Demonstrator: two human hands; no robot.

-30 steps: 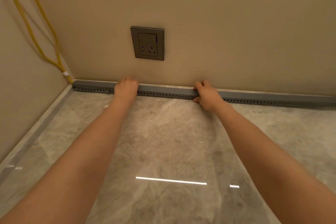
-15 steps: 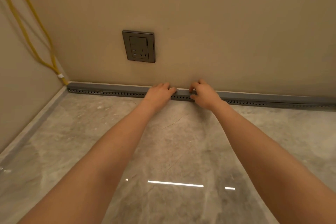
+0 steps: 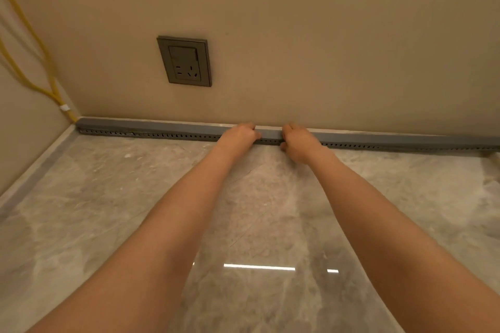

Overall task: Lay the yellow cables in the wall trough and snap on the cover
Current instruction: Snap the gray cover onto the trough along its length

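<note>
Hands rest side by side on the grey trough cover [image 3: 167, 127] at the wall base. I see the left hand [image 3: 239, 134] and right hand [image 3: 297, 140] curled over its top edge, gripping it. Yellow cables [image 3: 40, 81] descend the left corner into the trough's end, below the wall socket [image 3: 184, 61].

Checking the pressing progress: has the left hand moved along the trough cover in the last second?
Yes. The left hand slid rightward, from below the wall socket to close beside the right hand.
</note>
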